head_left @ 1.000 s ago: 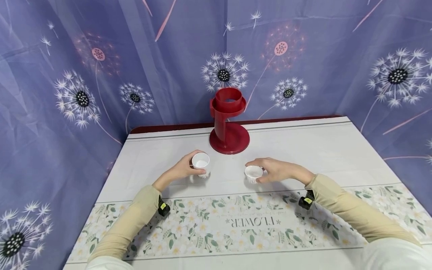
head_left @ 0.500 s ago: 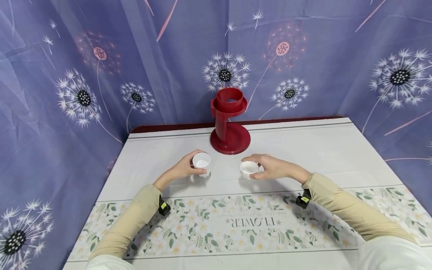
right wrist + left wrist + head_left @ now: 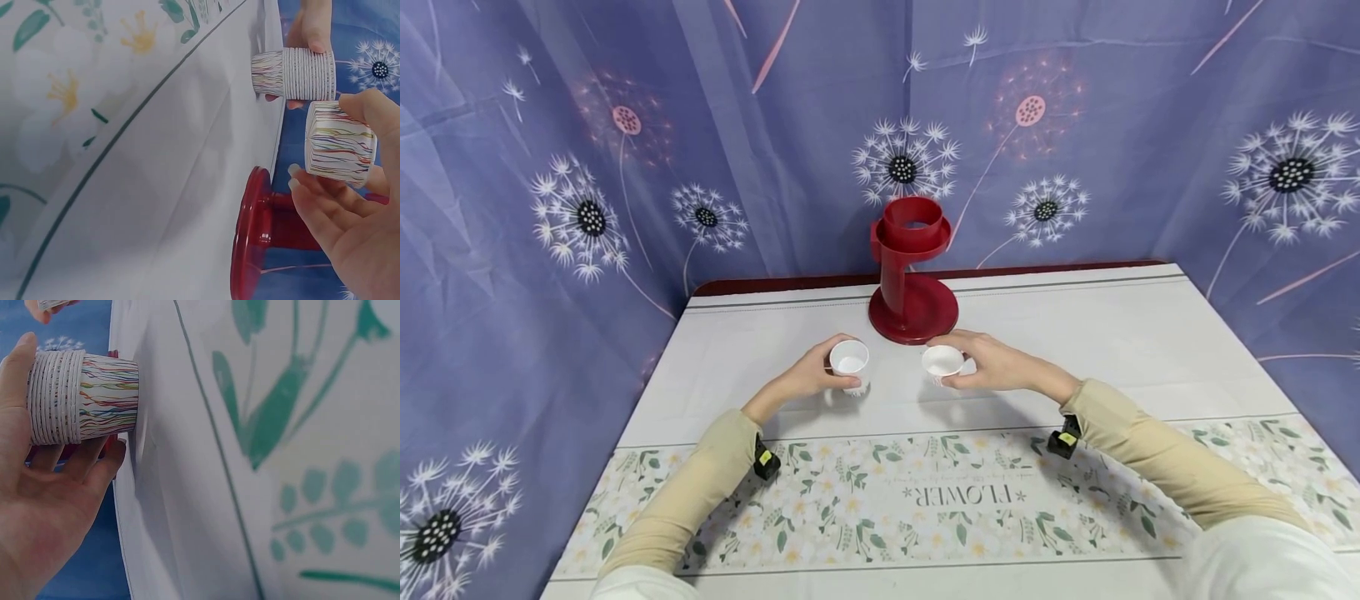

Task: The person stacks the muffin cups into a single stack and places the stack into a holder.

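My left hand (image 3: 808, 372) grips a stack of nested paper cups (image 3: 81, 397), white with wavy coloured lines. The stack stands upright, its base at or close to the tabletop. To its right, my right hand (image 3: 1000, 364) holds a paper cup (image 3: 340, 144) with the same lines, thumb on one side and fingers on the other. This cup is upright and raised off the table, a short gap from the stack. Seen from above, both openings look white inside. Whether more cups nest within the right one, I cannot tell.
Behind the hands stands a red plastic stand (image 3: 912, 308) with a round base and a ring-shaped holder on top. A white cloth with a floral band (image 3: 962, 533) covers the table. A purple dandelion curtain (image 3: 805, 167) hangs behind and at both sides.
My right hand has moved left and farther from me with its cup, closer to the stack and the red stand. The left hand and its stack have stayed nearly still.
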`<state>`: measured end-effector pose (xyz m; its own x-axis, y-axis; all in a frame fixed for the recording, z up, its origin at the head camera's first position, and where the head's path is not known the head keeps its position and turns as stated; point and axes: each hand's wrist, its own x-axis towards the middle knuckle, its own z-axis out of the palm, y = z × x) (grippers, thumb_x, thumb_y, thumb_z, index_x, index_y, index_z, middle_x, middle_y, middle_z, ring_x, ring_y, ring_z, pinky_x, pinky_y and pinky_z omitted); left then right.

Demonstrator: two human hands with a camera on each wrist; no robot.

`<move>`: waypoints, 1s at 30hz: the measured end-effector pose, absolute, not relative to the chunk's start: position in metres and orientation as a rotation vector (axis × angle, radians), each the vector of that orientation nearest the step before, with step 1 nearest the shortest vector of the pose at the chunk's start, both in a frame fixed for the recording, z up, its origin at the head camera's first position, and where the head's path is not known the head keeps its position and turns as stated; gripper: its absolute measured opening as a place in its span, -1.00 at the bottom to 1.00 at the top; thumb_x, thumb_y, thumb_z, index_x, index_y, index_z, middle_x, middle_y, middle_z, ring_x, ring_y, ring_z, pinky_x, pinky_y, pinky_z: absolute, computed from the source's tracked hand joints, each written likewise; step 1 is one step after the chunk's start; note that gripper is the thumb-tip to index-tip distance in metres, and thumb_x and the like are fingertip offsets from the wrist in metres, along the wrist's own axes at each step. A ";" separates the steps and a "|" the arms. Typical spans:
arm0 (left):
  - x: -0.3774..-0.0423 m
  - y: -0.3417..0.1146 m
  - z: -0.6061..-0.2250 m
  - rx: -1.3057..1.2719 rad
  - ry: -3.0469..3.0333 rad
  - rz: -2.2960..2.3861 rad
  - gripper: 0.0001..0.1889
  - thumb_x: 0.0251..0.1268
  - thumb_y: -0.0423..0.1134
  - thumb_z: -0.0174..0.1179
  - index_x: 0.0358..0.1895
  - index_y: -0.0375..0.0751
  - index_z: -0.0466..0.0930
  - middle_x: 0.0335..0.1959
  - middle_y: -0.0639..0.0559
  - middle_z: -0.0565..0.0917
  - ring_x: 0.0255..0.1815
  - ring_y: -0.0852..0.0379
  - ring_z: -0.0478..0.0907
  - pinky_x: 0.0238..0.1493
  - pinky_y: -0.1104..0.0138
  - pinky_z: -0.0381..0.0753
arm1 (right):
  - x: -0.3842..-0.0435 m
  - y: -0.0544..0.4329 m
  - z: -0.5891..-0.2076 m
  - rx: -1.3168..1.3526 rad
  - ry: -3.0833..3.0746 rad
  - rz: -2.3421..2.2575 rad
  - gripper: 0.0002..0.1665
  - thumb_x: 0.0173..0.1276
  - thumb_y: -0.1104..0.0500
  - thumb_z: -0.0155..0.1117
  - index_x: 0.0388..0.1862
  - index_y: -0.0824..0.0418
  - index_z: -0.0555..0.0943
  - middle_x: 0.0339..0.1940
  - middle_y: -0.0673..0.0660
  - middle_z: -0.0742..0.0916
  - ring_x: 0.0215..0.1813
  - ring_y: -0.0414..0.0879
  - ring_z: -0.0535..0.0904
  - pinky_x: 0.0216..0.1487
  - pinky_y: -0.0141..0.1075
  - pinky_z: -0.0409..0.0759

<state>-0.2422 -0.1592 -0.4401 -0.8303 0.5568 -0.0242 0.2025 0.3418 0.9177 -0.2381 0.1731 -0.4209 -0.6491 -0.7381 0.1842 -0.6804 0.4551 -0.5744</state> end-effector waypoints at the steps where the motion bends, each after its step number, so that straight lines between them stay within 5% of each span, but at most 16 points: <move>1: -0.242 -0.159 -0.440 0.670 2.280 1.483 -0.34 0.06 -0.44 0.40 0.26 -0.36 0.35 0.05 -0.35 0.53 0.04 -0.08 0.49 -0.04 0.37 0.53 | -0.238 0.173 -0.421 -1.270 2.598 -0.963 -0.38 0.22 0.11 0.39 0.27 0.12 0.48 0.13 0.11 0.63 0.06 -0.07 0.52 -0.08 -0.09 0.63; 14: -0.257 -0.162 -0.466 0.664 2.291 1.477 -0.30 0.06 -0.46 0.39 0.32 -0.40 0.30 0.08 -0.40 0.50 0.08 -0.18 0.46 -0.03 0.35 0.52 | -0.242 0.166 -0.420 -1.212 2.578 -0.981 -0.33 0.24 0.13 0.38 0.33 0.13 0.43 0.13 0.10 0.61 0.08 -0.09 0.52 -0.07 -0.28 0.62; 30: -0.256 -0.163 -0.469 0.696 2.330 1.494 -0.35 0.06 -0.39 0.42 0.26 -0.24 0.37 0.01 -0.26 0.54 -0.03 0.07 0.50 -0.04 0.34 0.55 | -0.247 0.147 -0.411 -1.255 2.565 -1.044 -0.28 0.24 0.11 0.39 0.35 0.24 0.39 0.21 0.16 0.57 0.16 -0.04 0.50 -0.07 -0.25 0.66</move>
